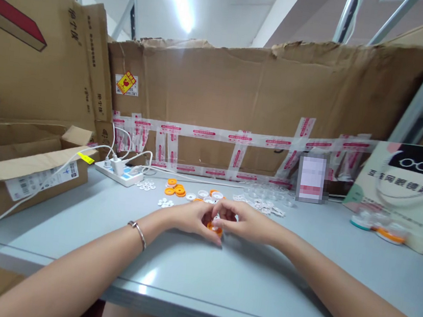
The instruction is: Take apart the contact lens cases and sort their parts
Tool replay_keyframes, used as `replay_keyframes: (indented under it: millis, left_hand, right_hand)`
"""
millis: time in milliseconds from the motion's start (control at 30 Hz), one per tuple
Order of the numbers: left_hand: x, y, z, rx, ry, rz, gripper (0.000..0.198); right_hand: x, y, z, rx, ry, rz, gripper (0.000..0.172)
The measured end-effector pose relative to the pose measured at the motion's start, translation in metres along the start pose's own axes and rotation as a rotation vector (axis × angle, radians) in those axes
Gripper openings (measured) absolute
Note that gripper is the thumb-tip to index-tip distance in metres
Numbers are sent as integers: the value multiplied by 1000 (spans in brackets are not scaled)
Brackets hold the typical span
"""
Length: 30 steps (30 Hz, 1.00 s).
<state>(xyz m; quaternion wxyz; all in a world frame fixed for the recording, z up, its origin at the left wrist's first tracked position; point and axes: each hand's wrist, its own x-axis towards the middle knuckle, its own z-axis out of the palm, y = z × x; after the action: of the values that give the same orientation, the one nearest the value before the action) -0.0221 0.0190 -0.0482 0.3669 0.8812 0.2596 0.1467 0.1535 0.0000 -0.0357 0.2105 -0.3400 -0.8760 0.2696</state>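
Observation:
My left hand point(197, 219) curves round an orange round part point(218, 231) near the middle of the grey table, its fingers closed on it. My right hand point(235, 219) meets it from the right, thumb and fingers pinched over the top of the same part around a small white piece point(215, 227). Just behind the hands lie orange rings point(180, 190) and white rings point(203, 194). Small white discs point(165, 203) form a cluster to the left. Clear plastic pieces point(269, 192) are spread behind my right hand, with white pieces point(263, 206) in front of them.
An open cardboard box point(51, 175) and a white power strip point(126, 175) with cables stand at the left. A tall cardboard wall point(223, 93) closes the back. A blurred phone-like panel point(311, 178), a paper bag point(403, 197) and lidded cases point(390, 235) are at the right.

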Motion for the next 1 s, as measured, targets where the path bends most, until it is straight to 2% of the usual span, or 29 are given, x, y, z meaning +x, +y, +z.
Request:
replay_keyframes:
  millis: [133,300,367,500,567,767,1000]
  left_hand:
    - [0,-3,0,37,18,-26,36]
    - [0,0,-1,44,0,-13,32]
    - [-1,2,0,96,18,-53,35]
    - [-4,5,0,174,75,-165,46]
    - [-5,5,1,176,81,-182,47]
    - [-2,4,1,212,91,-102,46]
    - [0,2,-2,180,86,-122,52]
  right_hand:
    - [0,3,-1,13,3,5,16]
    - [-1,-1,1,-37,-1,-48,10]
    - [-2,-6,-3,-15,79,-68,9]
    - [-6,-15,-18,101,355,-87,15]
    - [-8,-16,-24,111,403,-77,19]
    - [-2,3,-18,59,282,-47,22]
    - [3,19,-15,57,317,-26,24]
